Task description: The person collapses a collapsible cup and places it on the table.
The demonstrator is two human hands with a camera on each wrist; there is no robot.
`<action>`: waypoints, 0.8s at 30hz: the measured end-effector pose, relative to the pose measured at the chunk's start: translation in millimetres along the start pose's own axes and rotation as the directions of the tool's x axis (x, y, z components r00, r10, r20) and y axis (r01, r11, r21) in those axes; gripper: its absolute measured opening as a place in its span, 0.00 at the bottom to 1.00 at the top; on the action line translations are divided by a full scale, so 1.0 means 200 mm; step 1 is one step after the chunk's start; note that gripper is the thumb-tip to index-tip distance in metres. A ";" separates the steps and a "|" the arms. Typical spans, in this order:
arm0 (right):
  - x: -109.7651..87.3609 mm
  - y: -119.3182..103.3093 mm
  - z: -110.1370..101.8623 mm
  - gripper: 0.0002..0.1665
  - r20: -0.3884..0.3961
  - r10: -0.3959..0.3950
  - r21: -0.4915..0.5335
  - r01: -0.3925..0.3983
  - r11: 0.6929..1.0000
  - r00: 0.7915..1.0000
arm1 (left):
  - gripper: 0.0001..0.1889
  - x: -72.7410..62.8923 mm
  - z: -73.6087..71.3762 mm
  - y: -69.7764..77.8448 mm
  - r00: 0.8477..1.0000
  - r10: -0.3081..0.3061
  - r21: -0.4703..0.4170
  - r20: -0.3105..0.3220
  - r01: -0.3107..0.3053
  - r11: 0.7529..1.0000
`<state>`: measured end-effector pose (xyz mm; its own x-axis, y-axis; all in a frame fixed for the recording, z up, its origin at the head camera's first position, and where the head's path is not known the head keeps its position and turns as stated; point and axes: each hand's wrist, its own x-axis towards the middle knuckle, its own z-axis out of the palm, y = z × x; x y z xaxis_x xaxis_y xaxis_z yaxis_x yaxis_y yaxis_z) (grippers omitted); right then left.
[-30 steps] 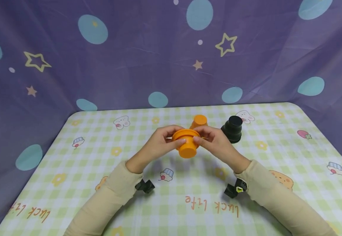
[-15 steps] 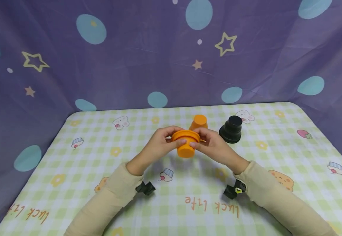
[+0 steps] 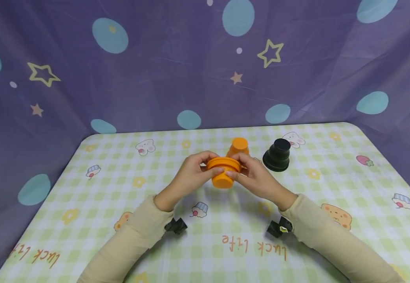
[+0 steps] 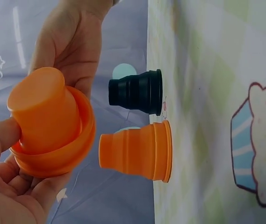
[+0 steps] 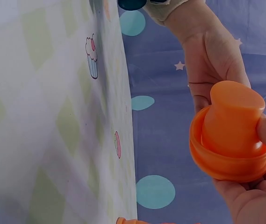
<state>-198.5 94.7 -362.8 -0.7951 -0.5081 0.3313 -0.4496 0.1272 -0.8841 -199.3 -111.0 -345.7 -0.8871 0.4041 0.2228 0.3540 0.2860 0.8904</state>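
Both hands hold an orange collapsible cup above the table, its narrow base tipped down toward me. In the left wrist view the cup is partly folded, its narrow part standing inside the wider rim ring. My left hand grips its left side, thumb on the narrow part and fingers behind the rim. Opposite, my right hand grips the right side the same way; its thumb presses the wall near the left thumb. Fingertips behind the cup are partly hidden in the head view.
Just behind the hands a second orange collapsible cup stands upside down, extended in tiers. Right of it is a black collapsible cup, also upside down. A checked cloth covers the table; a purple curtain hangs behind.
My right thumb has slid left and slightly down along the cup's wall. The right hand has shifted a little left, uncovering more of the black cup. The left hand has barely moved.
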 end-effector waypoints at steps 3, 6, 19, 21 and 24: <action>0.00 0.00 0.00 0.11 -0.008 -0.002 -0.012 0.002 1.000 1.000 | 0.09 0.00 0.00 0.00 1.000 0.001 0.022 -0.011 -0.001 1.000; 0.00 0.00 0.01 0.10 -0.015 -0.013 -0.038 0.012 0.999 1.000 | 0.09 0.00 0.00 0.00 1.000 0.004 0.029 -0.018 -0.004 1.000; -0.01 0.00 0.01 0.08 -0.063 0.004 -0.096 -0.010 0.995 0.998 | 0.12 0.00 0.02 -0.03 0.997 0.056 0.109 -0.046 -0.050 0.993; -0.01 -0.01 0.01 0.08 -0.075 -0.003 -0.114 -0.006 0.994 0.997 | 0.13 0.00 0.02 -0.03 0.995 0.088 0.128 -0.054 -0.080 0.989; -0.01 -0.01 0.01 0.08 -0.091 -0.012 -0.132 0.000 0.991 0.996 | 0.13 0.00 0.03 -0.02 0.990 0.126 0.146 -0.064 -0.116 0.982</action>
<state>-194.6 93.2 -361.9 -0.8233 -0.4297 0.3708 -0.4995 0.2386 -0.8328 -198.6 -107.9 -352.6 -0.8523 0.3810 0.3583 0.4939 0.3612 0.7909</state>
